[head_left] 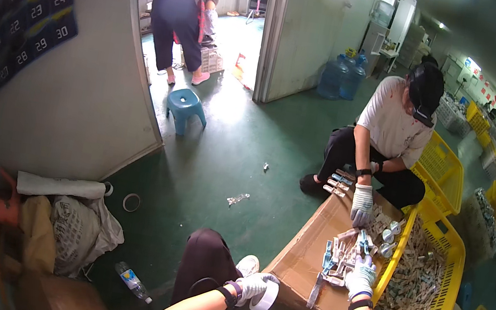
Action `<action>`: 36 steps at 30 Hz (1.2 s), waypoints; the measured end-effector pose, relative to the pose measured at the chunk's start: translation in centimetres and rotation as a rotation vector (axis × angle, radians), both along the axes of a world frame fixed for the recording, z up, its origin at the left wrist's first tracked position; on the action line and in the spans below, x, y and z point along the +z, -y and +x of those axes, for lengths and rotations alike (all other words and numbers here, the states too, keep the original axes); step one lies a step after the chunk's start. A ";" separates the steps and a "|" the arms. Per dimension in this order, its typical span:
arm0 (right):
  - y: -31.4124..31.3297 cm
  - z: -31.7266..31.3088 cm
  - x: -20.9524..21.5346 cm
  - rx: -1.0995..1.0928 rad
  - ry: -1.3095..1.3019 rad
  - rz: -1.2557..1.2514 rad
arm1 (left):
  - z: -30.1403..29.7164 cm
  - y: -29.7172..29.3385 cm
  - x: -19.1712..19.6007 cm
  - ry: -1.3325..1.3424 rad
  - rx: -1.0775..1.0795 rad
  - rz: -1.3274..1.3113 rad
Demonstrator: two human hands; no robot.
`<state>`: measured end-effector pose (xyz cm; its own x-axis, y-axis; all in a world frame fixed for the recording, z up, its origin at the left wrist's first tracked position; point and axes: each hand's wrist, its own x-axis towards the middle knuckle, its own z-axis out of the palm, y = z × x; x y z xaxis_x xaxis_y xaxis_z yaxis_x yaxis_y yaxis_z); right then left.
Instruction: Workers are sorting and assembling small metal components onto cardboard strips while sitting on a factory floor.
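My left hand, in a white knit glove, is closed around a roll of tape beside the near edge of a cardboard box. Over the box top, my gloved right hand has its fingers closed at the end of a light-blue clothespin. Around it lies a loose pile of pale and blue clothespins. A clear strip hangs at the box's near edge. Across the box, a co-worker's gloved hand reaches down beside the same pile.
A yellow crate full of clothespins stands against the box's right side. Shiny round rolls sit between pile and crate. Left are sacks, a tape ring and a bottle. A blue stool stands near the doorway; someone bends beyond.
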<state>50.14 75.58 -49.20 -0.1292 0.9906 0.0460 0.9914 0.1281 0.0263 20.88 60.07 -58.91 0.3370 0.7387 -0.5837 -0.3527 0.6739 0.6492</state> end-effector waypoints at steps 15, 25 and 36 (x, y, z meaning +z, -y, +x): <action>-7.9 15.2 -10.3 -0.548 -0.577 0.164 | 0.6 -0.1 -0.3 0.002 -0.057 0.057; -10.7 20.0 -13.7 -0.609 -1.645 0.055 | 1.3 -1.8 0.4 -0.191 -0.136 0.190; 6.0 -4.3 -1.0 -0.001 -0.189 -0.164 | -0.7 -1.0 -2.2 -0.219 -0.015 -0.011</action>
<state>45.83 69.60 -50.22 -0.1330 0.9868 -0.0923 0.9768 0.1148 -0.1809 20.15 61.11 -61.07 0.2117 0.7279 -0.6522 -0.1941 0.6853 0.7019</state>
